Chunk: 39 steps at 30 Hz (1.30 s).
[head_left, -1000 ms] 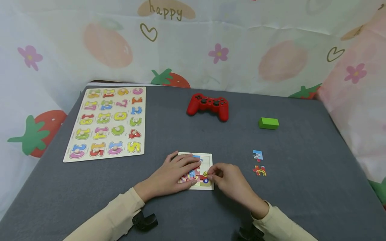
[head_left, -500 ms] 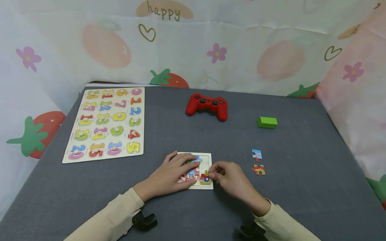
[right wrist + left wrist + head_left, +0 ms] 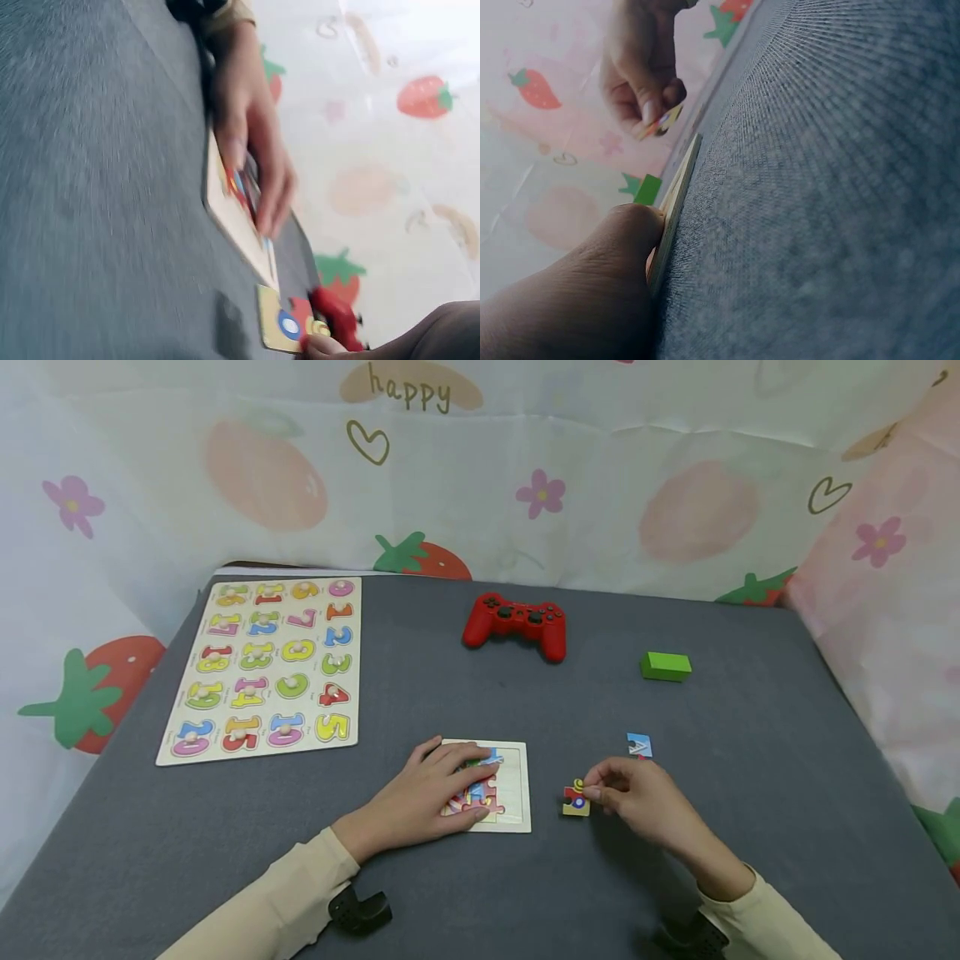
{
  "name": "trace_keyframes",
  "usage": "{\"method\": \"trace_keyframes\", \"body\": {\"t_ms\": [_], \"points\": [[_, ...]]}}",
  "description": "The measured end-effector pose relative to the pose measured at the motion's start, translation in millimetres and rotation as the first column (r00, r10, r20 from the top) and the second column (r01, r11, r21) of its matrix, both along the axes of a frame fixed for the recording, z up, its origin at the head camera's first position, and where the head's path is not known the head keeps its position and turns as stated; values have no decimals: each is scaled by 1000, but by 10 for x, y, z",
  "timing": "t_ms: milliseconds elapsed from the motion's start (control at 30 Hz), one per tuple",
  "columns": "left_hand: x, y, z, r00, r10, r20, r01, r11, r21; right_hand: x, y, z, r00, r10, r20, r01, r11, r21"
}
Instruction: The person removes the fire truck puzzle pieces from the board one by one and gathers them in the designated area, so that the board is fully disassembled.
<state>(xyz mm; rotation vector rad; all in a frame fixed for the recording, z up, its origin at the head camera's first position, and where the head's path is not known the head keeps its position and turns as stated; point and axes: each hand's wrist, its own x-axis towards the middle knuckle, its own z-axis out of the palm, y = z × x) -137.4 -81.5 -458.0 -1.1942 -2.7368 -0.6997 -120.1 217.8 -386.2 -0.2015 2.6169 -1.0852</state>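
While left hand rests straight-fingered on the puzzle board, right hand pinches a puzzle piece by its edge, above the tabletop beside the puzzle board; slack pinch could drop it.

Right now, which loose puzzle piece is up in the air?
The piece with the blue wheel, which the right hand pinches above the grey cloth. The blue-and-white piece isn't held; it lies flat just beyond that hand.
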Motion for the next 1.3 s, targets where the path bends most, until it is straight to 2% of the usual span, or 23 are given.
{"method": "trace_keyframes", "body": {"t_ms": [333, 533, 867, 1300], "points": [[15, -4, -21, 1000, -4, 11, 4, 1000, 4, 68, 601, 26, 992, 27, 123, -37, 996, 83], [14, -1, -26, 1000, -3, 13, 3, 1000, -2, 95, 807, 3, 984, 39, 175, -57, 993, 102], [6, -3, -1, 1000, 2, 14, -1, 1000, -21, 94, 857, -2, 975, 25, 220, -53, 991, 122], [-8, -3, -14, 1000, 2, 8, -2, 1000, -28, 110, 826, -29, 984, 23, 179, -53, 985, 164]]}}
